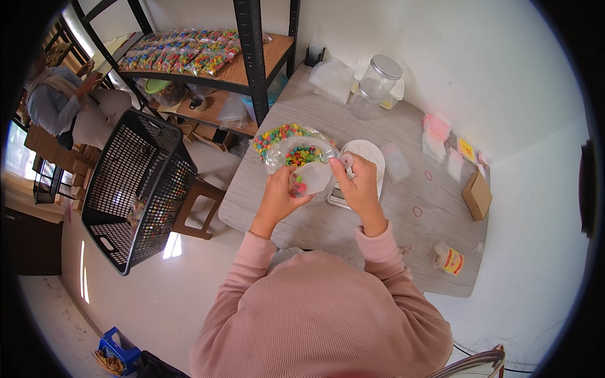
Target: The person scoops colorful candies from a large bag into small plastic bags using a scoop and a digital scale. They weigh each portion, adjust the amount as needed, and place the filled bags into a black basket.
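My left hand (pixel 277 196) is closed round a small clear plastic bag (pixel 297 186) with a few coloured pieces in it. Against the bag's mouth lies a translucent, whitish scoop-like vessel (pixel 314 177). My right hand (pixel 359 186) is closed at its right end, on what looks like the handle; my fingers partly cover it. Just beyond my hands, a large open clear bag (pixel 272 161) holds many small bright candy-like pieces (pixel 302 155), with more pieces (pixel 277 133) behind. A white scale (pixel 372 150) stands under and beyond my right hand, partly hidden.
Clear jars (pixel 378 79) stand at the table's back. Small plastic bags (pixel 435 142), rubber bands (pixel 417 211), a brown box (pixel 477 196) and a yellow-labelled package (pixel 449 259) lie right. Left are a black crate (pixel 135 189) on a stool, a shelf with filled bags (pixel 183 51) and another person (pixel 66 104).
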The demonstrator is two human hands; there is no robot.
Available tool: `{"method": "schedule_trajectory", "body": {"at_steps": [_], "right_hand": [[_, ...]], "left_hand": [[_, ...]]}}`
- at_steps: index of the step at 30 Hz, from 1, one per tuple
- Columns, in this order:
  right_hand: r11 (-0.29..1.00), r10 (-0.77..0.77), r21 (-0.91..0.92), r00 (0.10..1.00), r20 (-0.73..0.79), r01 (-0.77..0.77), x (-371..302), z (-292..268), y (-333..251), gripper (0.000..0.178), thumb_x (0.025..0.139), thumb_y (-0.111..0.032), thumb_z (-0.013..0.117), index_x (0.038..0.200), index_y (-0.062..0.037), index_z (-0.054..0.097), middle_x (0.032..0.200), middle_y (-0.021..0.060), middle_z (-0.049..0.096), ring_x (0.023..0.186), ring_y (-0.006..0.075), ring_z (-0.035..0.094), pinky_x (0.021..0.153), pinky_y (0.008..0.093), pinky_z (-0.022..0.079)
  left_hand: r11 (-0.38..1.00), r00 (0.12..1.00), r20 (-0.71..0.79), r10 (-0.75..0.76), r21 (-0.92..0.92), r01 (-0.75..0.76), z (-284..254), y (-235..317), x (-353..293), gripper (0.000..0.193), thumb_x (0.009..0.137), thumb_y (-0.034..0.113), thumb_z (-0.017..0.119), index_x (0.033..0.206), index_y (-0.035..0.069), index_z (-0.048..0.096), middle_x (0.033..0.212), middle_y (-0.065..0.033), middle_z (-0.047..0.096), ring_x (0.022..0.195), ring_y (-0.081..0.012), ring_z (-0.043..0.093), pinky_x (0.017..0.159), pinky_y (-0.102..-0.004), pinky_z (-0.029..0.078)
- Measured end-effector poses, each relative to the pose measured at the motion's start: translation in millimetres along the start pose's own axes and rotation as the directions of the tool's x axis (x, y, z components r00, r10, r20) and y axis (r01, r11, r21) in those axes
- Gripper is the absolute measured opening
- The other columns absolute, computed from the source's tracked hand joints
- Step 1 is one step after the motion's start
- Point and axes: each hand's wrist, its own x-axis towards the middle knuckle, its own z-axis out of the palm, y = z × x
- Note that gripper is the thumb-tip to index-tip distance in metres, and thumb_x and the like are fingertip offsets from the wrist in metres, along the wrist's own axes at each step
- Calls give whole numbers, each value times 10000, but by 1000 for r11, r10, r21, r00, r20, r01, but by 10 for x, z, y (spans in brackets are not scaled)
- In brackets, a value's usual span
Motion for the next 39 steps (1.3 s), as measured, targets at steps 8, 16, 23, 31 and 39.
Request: {"method": "schedule_trajectory", "body": {"at_steps": [8, 16, 23, 31, 39], "right_hand": [[994, 82, 94, 937, -341, -53, -37, -43, 124, 223, 848, -145, 576, 671, -14, 547, 561, 9, 495, 517, 60, 411, 489, 225, 325], [844, 498, 440, 753, -431, -306, -433, 64, 727, 269, 875, -224, 555, 664, -68, 496, 544, -19, 454, 482, 52, 399, 448, 205, 302], [450, 811, 761, 570, -129, -468, -717, 372, 1145, 291, 857, -307, 582, 694, -77, 512, 536, -14, 444, 452, 73, 408, 410, 211, 303], [430, 803, 778, 588, -97, -459, -801, 438, 1233, 292, 858, -312, 581, 692, -83, 510, 553, -18, 454, 475, 76, 414, 438, 205, 310], [900, 407, 285, 867, -286, -329, -703, 435, 1084, 136, 821, -184, 625, 783, -53, 625, 583, 11, 497, 499, 109, 449, 467, 237, 350]], "left_hand": [[981, 996, -30, -85, -175, 79, -4, 121, 117, 487, 640, 143, 757, 1002, -6, 468, 833, -92, 558, 779, -187, 561, 703, -310, 454], [919, 994, -110, 0, -393, -43, 38, 218, 627, 597, 611, 144, 792, 1072, 12, 435, 936, -96, 483, 858, -159, 500, 661, -263, 463], [928, 989, -127, 73, -354, -114, 256, 66, 823, 613, 631, 91, 760, 1134, 55, 412, 1047, -66, 483, 980, -158, 486, 687, -257, 480], [740, 975, -127, -181, -671, 50, 41, 94, 806, 544, 674, 32, 709, 1132, 52, 416, 995, -62, 478, 875, -114, 495, 594, -220, 483], [793, 960, -241, -139, -607, -37, -655, -234, 288, 415, 756, 65, 591, 1132, 57, 416, 922, -38, 465, 660, -74, 468, 523, -188, 415]]}}
